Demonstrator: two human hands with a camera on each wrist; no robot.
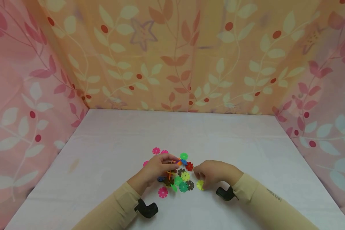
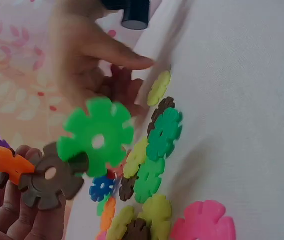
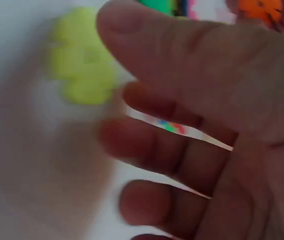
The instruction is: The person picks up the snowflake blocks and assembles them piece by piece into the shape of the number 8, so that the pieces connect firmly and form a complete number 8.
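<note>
My left hand (image 1: 156,167) holds a small chain of joined plastic snowflake discs above the pile. In the left wrist view the chain shows a purple piece, an orange disc (image 2: 11,164), a brown disc (image 2: 50,175) and a bright green disc (image 2: 102,132). My right hand (image 1: 218,172) is over the right side of the pile, close to a lone yellow disc (image 3: 84,55) lying on the cloth. In the right wrist view its thumb and loosely bent fingers stand apart, with nothing between them.
Loose discs lie around my hands: a red disc (image 1: 189,166), a teal disc (image 1: 183,186), a pink disc (image 1: 162,192) and several others. They rest on a white cloth-covered table (image 1: 233,137). Patterned curtains (image 1: 172,57) enclose the back and sides.
</note>
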